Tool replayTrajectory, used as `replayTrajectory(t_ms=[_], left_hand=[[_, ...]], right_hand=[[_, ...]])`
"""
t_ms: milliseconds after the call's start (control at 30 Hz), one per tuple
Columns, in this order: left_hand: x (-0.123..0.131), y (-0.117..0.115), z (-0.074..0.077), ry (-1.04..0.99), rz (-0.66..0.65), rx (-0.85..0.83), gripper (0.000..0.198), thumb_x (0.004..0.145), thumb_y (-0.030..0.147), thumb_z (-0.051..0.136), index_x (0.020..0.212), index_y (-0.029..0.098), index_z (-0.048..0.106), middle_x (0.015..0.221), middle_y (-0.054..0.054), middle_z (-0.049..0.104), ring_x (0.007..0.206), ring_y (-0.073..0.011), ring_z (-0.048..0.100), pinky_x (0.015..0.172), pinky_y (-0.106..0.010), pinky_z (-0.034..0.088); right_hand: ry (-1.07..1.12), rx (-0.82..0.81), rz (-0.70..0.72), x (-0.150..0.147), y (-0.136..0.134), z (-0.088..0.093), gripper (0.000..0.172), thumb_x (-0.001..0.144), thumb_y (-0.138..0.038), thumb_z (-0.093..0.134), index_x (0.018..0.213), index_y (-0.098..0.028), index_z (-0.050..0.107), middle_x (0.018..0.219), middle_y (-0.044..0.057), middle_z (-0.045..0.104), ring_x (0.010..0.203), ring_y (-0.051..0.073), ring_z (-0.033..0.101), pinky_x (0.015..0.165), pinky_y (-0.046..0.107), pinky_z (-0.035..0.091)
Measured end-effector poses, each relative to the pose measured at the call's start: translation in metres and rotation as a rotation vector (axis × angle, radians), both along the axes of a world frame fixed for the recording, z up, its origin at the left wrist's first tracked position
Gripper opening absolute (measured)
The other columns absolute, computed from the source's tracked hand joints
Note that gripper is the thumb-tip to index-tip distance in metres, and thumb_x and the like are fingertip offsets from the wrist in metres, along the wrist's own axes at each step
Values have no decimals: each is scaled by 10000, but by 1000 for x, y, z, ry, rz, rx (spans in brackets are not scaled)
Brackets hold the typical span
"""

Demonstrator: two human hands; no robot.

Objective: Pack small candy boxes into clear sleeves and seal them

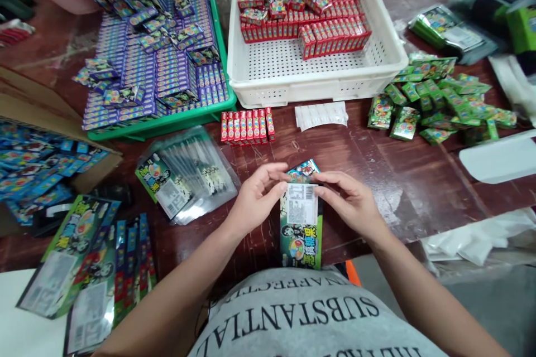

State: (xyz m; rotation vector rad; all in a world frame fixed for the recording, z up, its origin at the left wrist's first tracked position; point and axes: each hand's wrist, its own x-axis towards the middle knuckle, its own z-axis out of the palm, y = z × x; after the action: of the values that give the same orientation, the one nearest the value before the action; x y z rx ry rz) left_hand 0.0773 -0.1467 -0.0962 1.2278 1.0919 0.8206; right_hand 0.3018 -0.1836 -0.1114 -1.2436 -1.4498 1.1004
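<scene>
Close to my body lies a green and black printed packet (300, 242) with a white barcode label, its printing upside down to me. My left hand (260, 195) pinches the packet's far left corner between thumb and fingers. At the far right corner my right hand (349, 201) pinches it the same way. A small blue printed box (305, 169) shows at the packet's far end, between my fingertips; whether it is inside the packet I cannot tell. Beyond my hands stands a short row of red boxes (247, 126), with a white paper strip (321, 116) to its right.
A green tray (218, 28) of purple boxes and a white basket (268, 86) of red boxes stand at the back. Green boxes (448, 97) are heaped at right. Clear sleeves (209, 170), filled packets (94, 290) and a carton (98, 164) of blue boxes lie left.
</scene>
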Motion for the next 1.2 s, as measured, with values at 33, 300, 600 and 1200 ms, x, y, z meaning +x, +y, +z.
replayTrajectory(t_ms=[33, 300, 600, 1200], left_hand=[[0, 3, 3, 34, -44, 3, 211, 904, 253, 692, 1110, 206, 685, 1039, -48, 739, 968, -176, 682, 887, -329, 531], [1, 10, 20, 133, -101, 20, 193, 931, 371, 666, 925, 187, 723, 968, -56, 760, 883, -180, 684, 819, -335, 544], [2, 22, 28, 177, -159, 26, 140, 892, 308, 694, 849, 179, 724, 825, -33, 747, 741, -149, 666, 709, -294, 534], [21, 54, 20, 239, -480, 247, 79, 860, 219, 704, 925, 198, 744, 1320, -133, 665, 1164, -250, 670, 987, -430, 528]], right_hand=[[-51, -7, -12, 0, 2, 2, 194, 920, -298, 711, 1111, -312, 741, 1116, 22, 755, 1051, 208, 700, 963, 415, 560], [-223, 121, 29, 0, 9, 27, 87, 951, -315, 666, 981, -294, 745, 1022, 15, 782, 959, 200, 723, 869, 386, 580], [-26, -214, 60, 4, 28, 35, 204, 866, -420, 752, 828, -220, 736, 785, 9, 750, 715, 158, 684, 671, 300, 563], [-1026, 184, -62, 44, 189, -5, 303, 980, -229, 524, 1231, -175, 686, 1207, 170, 718, 1081, 326, 667, 910, 424, 508]])
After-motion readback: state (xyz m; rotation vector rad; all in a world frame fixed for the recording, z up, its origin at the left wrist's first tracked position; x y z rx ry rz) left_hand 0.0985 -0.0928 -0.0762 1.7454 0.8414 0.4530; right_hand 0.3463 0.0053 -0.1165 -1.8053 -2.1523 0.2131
